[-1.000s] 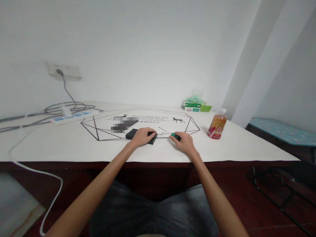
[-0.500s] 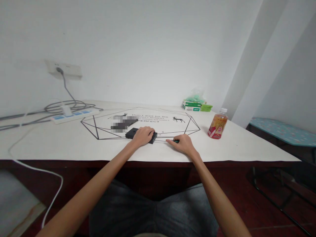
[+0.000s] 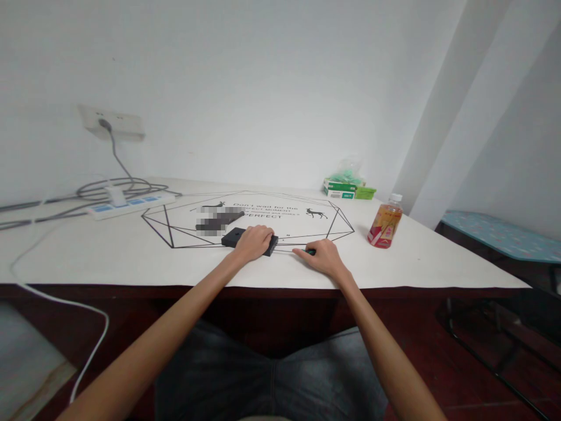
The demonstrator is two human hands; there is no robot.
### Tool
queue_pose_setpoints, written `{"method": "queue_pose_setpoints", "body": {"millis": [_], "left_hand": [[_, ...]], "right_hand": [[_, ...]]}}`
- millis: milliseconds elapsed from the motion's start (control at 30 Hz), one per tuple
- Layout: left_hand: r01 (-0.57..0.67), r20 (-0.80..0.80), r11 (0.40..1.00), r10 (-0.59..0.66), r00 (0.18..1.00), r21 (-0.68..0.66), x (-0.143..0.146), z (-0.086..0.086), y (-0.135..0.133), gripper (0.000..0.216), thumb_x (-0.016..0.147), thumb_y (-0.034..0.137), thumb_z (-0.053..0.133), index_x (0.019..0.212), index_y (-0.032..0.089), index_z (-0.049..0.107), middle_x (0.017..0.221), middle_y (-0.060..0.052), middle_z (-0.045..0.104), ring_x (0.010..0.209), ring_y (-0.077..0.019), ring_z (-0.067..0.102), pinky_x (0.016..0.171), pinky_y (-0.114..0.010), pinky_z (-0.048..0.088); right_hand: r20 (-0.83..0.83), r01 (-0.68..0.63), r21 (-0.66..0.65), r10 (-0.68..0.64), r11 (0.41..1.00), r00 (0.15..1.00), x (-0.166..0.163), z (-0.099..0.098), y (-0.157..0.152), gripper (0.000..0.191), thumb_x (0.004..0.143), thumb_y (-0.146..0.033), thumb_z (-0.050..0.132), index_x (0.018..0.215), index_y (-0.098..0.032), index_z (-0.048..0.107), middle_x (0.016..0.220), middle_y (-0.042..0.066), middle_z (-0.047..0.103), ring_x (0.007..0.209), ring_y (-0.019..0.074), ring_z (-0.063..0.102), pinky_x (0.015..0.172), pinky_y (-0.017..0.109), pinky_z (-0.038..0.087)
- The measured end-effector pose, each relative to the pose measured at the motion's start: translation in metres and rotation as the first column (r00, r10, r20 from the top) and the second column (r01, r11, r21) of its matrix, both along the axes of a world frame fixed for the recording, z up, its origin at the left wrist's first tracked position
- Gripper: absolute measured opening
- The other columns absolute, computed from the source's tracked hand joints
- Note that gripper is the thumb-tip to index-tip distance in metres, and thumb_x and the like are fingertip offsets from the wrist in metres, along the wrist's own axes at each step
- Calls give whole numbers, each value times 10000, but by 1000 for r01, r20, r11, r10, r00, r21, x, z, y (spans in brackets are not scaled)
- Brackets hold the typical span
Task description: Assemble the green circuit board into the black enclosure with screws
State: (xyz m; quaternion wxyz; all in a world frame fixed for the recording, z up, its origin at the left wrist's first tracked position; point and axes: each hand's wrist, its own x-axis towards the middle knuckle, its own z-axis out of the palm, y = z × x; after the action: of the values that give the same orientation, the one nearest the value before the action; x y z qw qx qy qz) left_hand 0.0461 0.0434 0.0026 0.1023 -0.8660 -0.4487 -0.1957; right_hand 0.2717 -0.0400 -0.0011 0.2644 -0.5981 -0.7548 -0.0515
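Note:
My left hand (image 3: 253, 242) rests on a flat black box (image 3: 232, 237) lying on the white table cover (image 3: 131, 257), fingers curled over its right half. My right hand (image 3: 321, 256) lies just to the right, closed around a small tool with a green handle (image 3: 310, 251); a thin shaft points left toward the box. Most of the tool is hidden under my fingers.
An orange drink bottle (image 3: 384, 221) stands at the right. Green boxes (image 3: 346, 188) sit by the far wall. A white power strip (image 3: 131, 206) with grey cables lies at the far left. A blue patterned board (image 3: 504, 234) stands right of the table.
My right hand has slid left and toward me, laying the green-handled tool flatter and closer to the black box. My left hand stays on the box.

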Motion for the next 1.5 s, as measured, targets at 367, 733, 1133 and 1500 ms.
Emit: {"method": "queue_pose_setpoints", "body": {"millis": [367, 733, 1133, 1500], "left_hand": [[-37, -24, 999, 37, 999, 10, 3, 0, 0, 329, 966, 197, 328, 964, 168, 655, 957, -100, 707, 917, -241, 628, 834, -366, 427], [-98, -99, 994, 101, 990, 43, 3, 1, -3, 332, 998, 214, 291, 987, 157, 618, 946, -118, 694, 909, -257, 625, 785, -373, 401], [-101, -101, 994, 104, 989, 29, 3, 3, -6, 335, 1007, 240, 288, 992, 167, 615, 972, -109, 699, 938, -247, 619, 799, -366, 391], [-77, -93, 996, 80, 992, 35, 0, 2, -5, 357, 1010, 255, 272, 982, 173, 619, 970, -113, 694, 931, -259, 614, 790, -375, 392]], "right_hand": [[25, -32, 41, 31, 999, 999, 0, -2, 1, 518, 933, -552, 489, 618, -188, 680, 607, 54, 660, 608, 152, 549, 584, 280, 254], [-99, -109, 64, 115, 992, 988, 6, -3, 1, 235, 750, -407, 707, 761, -216, 571, 694, -22, 618, 650, 143, 518, 608, 249, 287], [-12, -65, 42, 65, 997, 998, 2, -3, -1, 263, 908, -435, 536, 804, -212, 629, 722, 19, 661, 701, 170, 587, 638, 267, 311], [8, -99, 107, 99, 989, 995, 7, -5, 0, 243, 798, -450, 715, 811, -219, 640, 805, -1, 689, 737, 157, 593, 628, 264, 290]]}}
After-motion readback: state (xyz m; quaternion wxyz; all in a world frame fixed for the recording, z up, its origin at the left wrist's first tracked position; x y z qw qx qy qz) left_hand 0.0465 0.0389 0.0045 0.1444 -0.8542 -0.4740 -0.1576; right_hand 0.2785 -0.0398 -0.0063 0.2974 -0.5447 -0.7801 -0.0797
